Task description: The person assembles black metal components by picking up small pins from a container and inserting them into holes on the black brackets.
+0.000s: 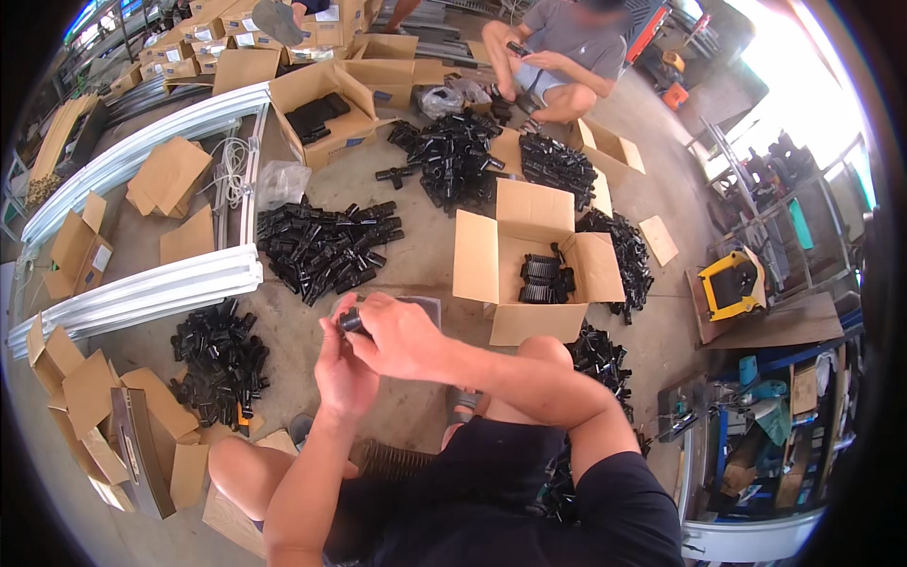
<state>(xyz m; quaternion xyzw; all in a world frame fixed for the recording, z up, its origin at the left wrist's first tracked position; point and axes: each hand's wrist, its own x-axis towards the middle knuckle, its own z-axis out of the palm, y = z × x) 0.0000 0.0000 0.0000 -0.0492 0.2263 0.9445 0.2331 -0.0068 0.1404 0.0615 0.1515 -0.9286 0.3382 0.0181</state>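
Both of my hands meet in front of my knees around one small black tubular fitting [353, 321]. My left hand [341, 378] is closed on it from the left and below. The fingers of my right hand [402, 335] grip it from the right, covering much of it. Just beyond lies a pile of black fittings [326, 248], and a smaller pile [219, 364] sits to the left. An open cardboard box [477, 260] stands ahead to the right, with several black ribbed fittings [543, 276] inside.
More black fittings [453, 156] are heaped farther ahead, and others [619, 255] lie right of the box. A co-worker [576, 42] sits at the far right holding a dark piece. Pale metal profiles [142, 288] lie at left. A yellow-framed tool [732, 285] stands at right.
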